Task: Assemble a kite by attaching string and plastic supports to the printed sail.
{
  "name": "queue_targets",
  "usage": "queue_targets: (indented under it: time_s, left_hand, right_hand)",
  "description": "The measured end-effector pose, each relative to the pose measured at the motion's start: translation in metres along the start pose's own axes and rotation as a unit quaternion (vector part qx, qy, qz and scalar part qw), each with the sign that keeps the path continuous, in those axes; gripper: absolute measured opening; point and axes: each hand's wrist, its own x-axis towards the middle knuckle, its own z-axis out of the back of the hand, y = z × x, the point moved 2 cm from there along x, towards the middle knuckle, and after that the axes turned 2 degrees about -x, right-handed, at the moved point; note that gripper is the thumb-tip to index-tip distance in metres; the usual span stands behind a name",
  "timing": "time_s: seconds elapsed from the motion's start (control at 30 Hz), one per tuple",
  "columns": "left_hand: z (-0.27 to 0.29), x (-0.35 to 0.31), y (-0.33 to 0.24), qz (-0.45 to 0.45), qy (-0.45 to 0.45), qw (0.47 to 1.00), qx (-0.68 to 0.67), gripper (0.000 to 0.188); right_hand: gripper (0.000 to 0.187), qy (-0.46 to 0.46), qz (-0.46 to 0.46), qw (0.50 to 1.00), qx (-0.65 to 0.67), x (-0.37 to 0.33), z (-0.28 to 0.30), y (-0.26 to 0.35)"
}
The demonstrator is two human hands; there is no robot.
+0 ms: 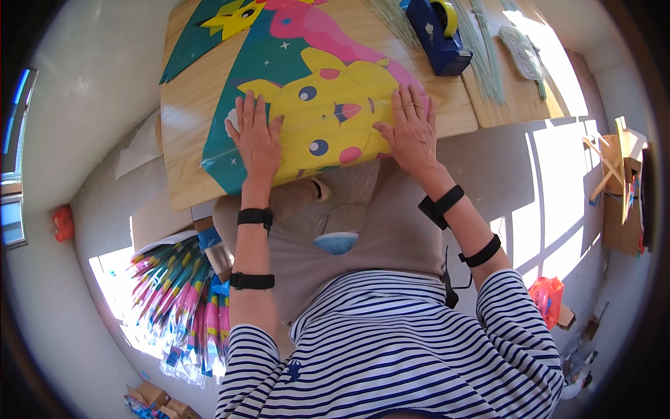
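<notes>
While kite sail lies spread on wooden bench, my left hand and right hand press flat on it, fingers open, well apart, gripping nothing; probably smoothing yellow cartoon panel, keeping it from sliding. Blue tape dispenser at far edge.

The printed sheet is teal with small white stars, a yellow cartoon face with pink cheeks, and a pink shape above. The surface is pale wood. The tape dispenser is blue, its roll apparently yellow. The sleeves are navy-and-white striped.
</notes>
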Motion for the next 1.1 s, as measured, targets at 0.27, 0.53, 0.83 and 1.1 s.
queue_targets:
  time_s: [0.27,0.53,0.83,1.1]
  left_hand:
    - [0.001,-0.033,-0.075,-0.176,0.124,0.975,-0.05,0.049]
    - [0.012,-0.035,-0.056,-0.142,0.051,0.982,-0.115,0.038]
    - [0.045,-0.023,0.042,0.021,-0.035,0.986,-0.162,0.008]
    - [0.018,-0.013,0.026,0.014,-0.002,0.983,-0.186,0.006]
  right_hand:
    - [0.069,0.035,0.168,0.981,0.089,0.002,-0.019,0.056]
    - [0.043,0.01,0.143,0.981,0.132,0.018,-0.011,0.066]
    - [0.007,0.029,0.207,0.938,0.277,0.078,-0.038,0.157]
    - [0.008,0.07,0.217,0.939,0.256,0.083,-0.055,0.159]
